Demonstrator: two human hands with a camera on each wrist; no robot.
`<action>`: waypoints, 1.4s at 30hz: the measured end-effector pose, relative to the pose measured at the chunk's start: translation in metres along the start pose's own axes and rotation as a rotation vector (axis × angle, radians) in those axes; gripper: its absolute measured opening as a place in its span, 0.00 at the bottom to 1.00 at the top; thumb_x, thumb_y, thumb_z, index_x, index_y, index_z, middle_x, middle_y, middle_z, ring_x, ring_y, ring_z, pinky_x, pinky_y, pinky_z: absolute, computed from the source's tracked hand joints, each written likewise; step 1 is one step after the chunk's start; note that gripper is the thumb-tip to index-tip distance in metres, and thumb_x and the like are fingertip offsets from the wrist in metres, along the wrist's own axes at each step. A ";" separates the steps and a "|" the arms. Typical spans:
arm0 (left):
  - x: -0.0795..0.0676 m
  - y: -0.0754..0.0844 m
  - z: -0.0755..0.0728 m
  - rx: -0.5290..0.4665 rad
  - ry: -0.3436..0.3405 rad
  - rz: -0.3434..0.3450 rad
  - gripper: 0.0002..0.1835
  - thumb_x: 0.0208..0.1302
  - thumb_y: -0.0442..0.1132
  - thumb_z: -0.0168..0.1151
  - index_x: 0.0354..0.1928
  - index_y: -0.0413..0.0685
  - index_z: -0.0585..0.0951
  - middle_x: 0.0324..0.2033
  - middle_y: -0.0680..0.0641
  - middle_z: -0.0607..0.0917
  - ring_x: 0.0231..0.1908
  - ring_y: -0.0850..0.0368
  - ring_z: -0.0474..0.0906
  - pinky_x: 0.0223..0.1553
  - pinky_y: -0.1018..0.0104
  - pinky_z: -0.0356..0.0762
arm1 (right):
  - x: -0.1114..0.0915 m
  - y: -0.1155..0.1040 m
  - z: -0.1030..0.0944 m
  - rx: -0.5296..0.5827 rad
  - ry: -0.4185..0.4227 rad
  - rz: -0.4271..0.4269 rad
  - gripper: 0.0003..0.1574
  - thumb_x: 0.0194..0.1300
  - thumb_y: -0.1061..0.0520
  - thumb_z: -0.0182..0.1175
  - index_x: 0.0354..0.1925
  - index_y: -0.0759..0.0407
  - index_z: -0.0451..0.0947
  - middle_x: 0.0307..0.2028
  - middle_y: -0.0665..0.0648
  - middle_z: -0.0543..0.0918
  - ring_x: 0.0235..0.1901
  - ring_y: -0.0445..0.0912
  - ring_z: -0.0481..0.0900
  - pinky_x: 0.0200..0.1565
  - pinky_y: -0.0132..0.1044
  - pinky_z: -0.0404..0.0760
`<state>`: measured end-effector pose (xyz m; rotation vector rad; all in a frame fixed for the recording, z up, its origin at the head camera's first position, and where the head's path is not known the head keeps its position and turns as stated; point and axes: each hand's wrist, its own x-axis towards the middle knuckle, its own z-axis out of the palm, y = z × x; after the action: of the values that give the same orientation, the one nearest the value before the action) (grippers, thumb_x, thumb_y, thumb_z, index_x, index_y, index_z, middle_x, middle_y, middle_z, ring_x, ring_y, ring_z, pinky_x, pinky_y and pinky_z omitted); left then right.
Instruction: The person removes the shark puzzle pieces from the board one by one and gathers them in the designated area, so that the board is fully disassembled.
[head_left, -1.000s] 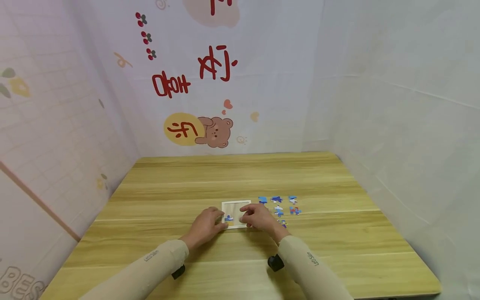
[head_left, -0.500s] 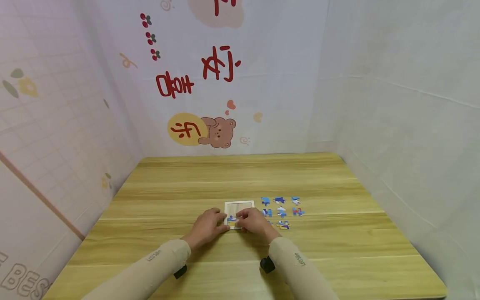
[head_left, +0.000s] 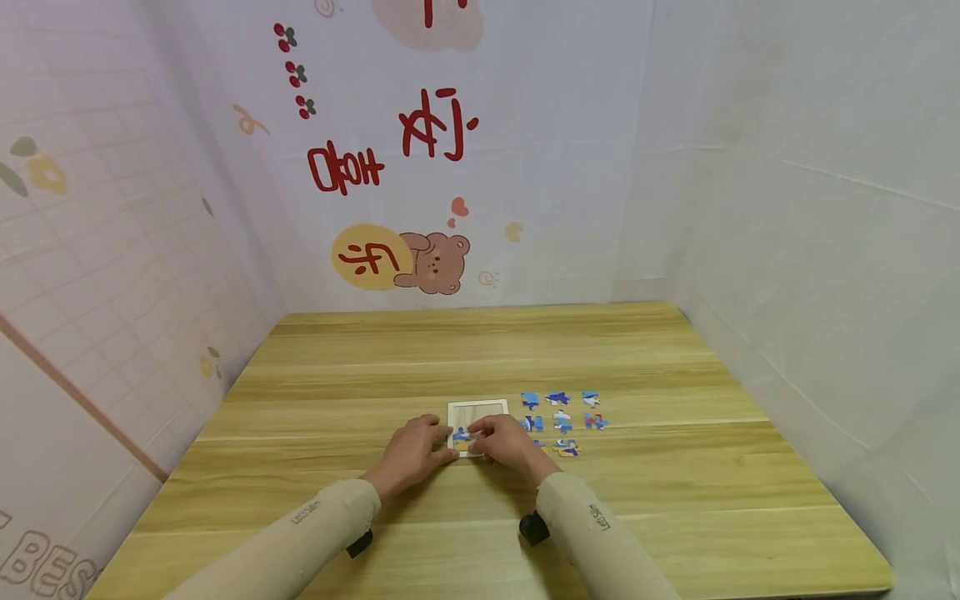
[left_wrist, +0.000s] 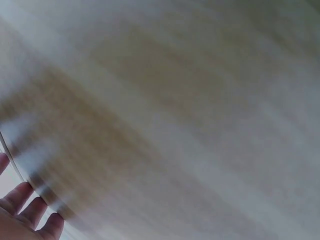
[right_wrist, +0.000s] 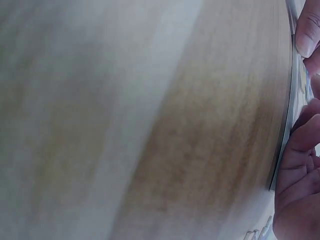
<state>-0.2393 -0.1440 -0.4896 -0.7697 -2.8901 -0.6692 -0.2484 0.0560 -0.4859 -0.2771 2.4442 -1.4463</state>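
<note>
A white-rimmed puzzle tray (head_left: pixel 478 403) lies on the table between the hands. In its near left corner sits a puzzle piece (head_left: pixel 461 435) with blue and yellow on it. My left hand (head_left: pixel 415 447) rests against the tray's left side, with thumb and fingertips at the rim; the left wrist view shows several fingertips (left_wrist: pixel 34 211) along this edge. Inside the tray, right beside the corner piece, my right hand (head_left: pixel 508 444) pinches a puzzle piece that its fingers mostly hide. In the right wrist view, curled fingers (right_wrist: pixel 300 145) stand over the tray's near edge.
Loose puzzle pieces (head_left: pixel 562 422) in blue, white, red and yellow lie in rough rows to the right of the tray. The right hand partly covers the nearest ones. Printed cloth walls (head_left: pixel 555 167) enclose the wood-grain table (head_left: pixel 360 367) at the back and sides.
My right hand has moved left and toward me inside the tray, up to the corner piece, uncovering loose pieces on the right. The left hand has stayed at the tray's left side.
</note>
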 end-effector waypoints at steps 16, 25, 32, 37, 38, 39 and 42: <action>0.000 -0.003 0.004 0.000 -0.006 0.016 0.22 0.64 0.44 0.69 0.53 0.36 0.83 0.54 0.31 0.78 0.54 0.34 0.75 0.55 0.40 0.72 | 0.000 -0.002 0.007 0.008 0.069 0.010 0.13 0.61 0.68 0.66 0.45 0.62 0.81 0.30 0.53 0.80 0.22 0.43 0.77 0.26 0.33 0.77; 0.000 -0.002 0.003 0.001 -0.008 0.018 0.22 0.63 0.44 0.69 0.54 0.36 0.83 0.53 0.32 0.79 0.54 0.35 0.75 0.54 0.41 0.72 | 0.000 -0.002 0.008 0.023 0.076 0.028 0.16 0.63 0.65 0.65 0.51 0.63 0.82 0.31 0.52 0.81 0.23 0.43 0.77 0.27 0.33 0.77; -0.001 -0.001 0.002 0.002 -0.002 0.015 0.22 0.63 0.44 0.69 0.54 0.36 0.83 0.53 0.32 0.79 0.54 0.35 0.76 0.55 0.40 0.72 | -0.001 -0.001 0.005 0.059 0.069 0.001 0.18 0.65 0.66 0.63 0.54 0.66 0.80 0.31 0.53 0.82 0.24 0.42 0.77 0.27 0.32 0.76; -0.001 -0.001 0.001 -0.006 0.011 0.028 0.23 0.62 0.44 0.70 0.53 0.35 0.83 0.52 0.32 0.79 0.53 0.35 0.76 0.54 0.40 0.72 | -0.003 -0.002 0.002 0.092 0.060 -0.011 0.20 0.64 0.67 0.62 0.55 0.68 0.80 0.31 0.54 0.82 0.23 0.42 0.77 0.28 0.32 0.77; -0.002 -0.001 0.000 -0.007 0.010 0.027 0.23 0.62 0.44 0.70 0.53 0.35 0.83 0.52 0.32 0.79 0.53 0.35 0.76 0.54 0.40 0.72 | -0.004 -0.003 0.000 0.094 0.057 -0.013 0.20 0.64 0.67 0.62 0.55 0.69 0.80 0.31 0.54 0.83 0.23 0.42 0.77 0.27 0.32 0.77; -0.002 -0.001 0.000 -0.009 0.010 0.024 0.23 0.62 0.44 0.70 0.54 0.35 0.83 0.53 0.32 0.79 0.53 0.35 0.76 0.54 0.40 0.72 | -0.005 -0.004 -0.001 0.096 0.055 -0.019 0.19 0.65 0.67 0.62 0.55 0.69 0.80 0.31 0.55 0.83 0.22 0.42 0.77 0.27 0.32 0.77; -0.002 0.000 0.000 -0.015 0.005 0.007 0.23 0.63 0.45 0.69 0.54 0.36 0.83 0.54 0.32 0.78 0.54 0.34 0.75 0.55 0.39 0.71 | -0.007 -0.005 -0.005 0.105 0.040 -0.026 0.19 0.66 0.66 0.62 0.55 0.69 0.80 0.32 0.56 0.84 0.22 0.42 0.77 0.26 0.33 0.76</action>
<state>-0.2376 -0.1454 -0.4902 -0.7790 -2.8798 -0.6919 -0.2433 0.0595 -0.4779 -0.2609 2.3944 -1.6004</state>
